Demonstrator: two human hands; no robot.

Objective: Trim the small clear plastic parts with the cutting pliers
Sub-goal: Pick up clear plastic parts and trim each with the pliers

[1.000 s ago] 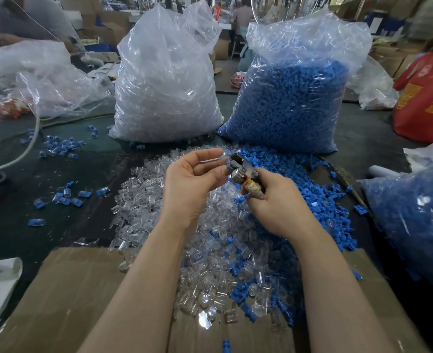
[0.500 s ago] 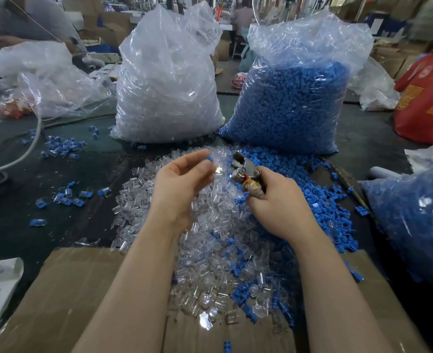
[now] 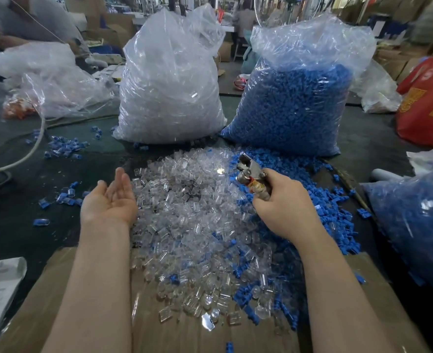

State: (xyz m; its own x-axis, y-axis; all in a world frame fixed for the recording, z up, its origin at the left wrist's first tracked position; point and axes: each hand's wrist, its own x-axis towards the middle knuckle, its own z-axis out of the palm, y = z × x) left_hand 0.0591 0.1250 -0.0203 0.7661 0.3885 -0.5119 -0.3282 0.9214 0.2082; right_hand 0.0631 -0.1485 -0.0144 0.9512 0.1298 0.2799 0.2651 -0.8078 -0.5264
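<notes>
Small clear plastic parts: loose heap on the dark table, spilling onto the cardboard sheet at its near edge; landmark for all entries below. Cutting pliers: at the heap's far right edge, held above it by the right hand, fingers wrapped round the handles, metal head pointing up and away; whether the cutting tips are parted cannot be told. Left hand: at the heap's left edge, palm up, fingers straight and relaxed, holding nothing. Change: half a second ago this hand pinched a part just beside the pliers' head; it has since swung out to the left and let go. Reading: one piece probably trimmed and discarded, next pick from the heap due. Blue parts: scattered along the heap's right side. Two filled bags, clear and blue: behind the heap.
</notes>
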